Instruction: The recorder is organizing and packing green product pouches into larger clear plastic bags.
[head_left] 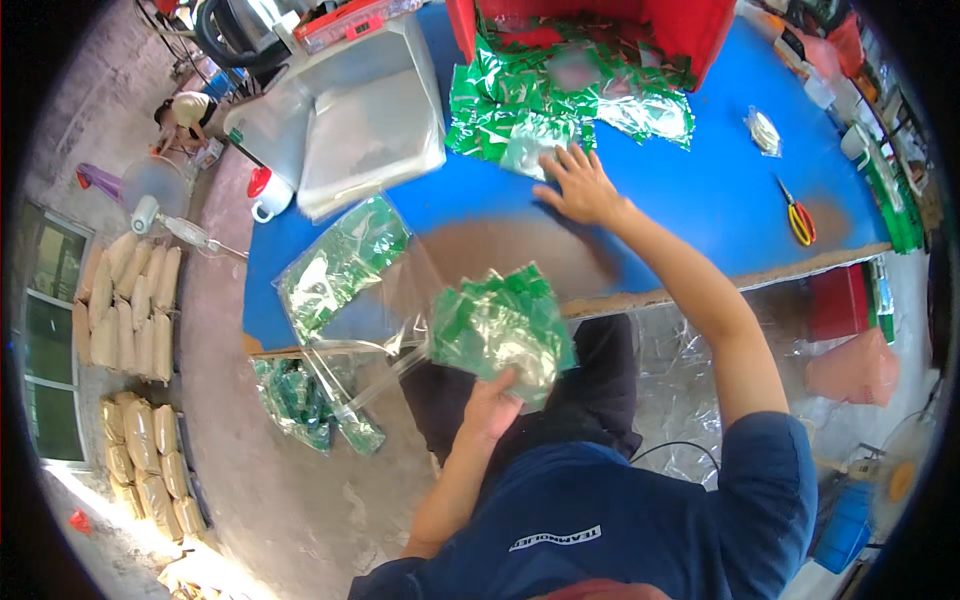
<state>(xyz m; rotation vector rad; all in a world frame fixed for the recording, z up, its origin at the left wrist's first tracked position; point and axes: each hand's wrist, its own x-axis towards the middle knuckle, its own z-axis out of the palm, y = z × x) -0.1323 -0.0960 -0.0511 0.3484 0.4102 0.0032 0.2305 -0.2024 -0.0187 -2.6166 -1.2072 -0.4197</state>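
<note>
My left hand (492, 405) grips a fanned bunch of green and clear plastic packets (503, 325) in front of my lap, its thumb lying over them. Over the blue table (700, 210), my right hand (583, 188) is stretched out with its fingers spread. Its fingertips touch or hover just over a shiny clear-and-green packet (530, 155); I cannot tell which. Beyond it, a heap of similar green packets (500, 100) spills from a red bin (705, 40). To the left, a clear bag (345, 265) with green packets inside lies near the table's front edge.
A translucent tub (425, 110) holding clear plastic bags (365, 135) stands at the back left, beside a red-and-white mug (268, 195). Yellow-handled scissors (800, 222) and a small packet (763, 132) lie at right. Green packets (295, 400) hang below the table's edge. Another person (188, 112) is far left.
</note>
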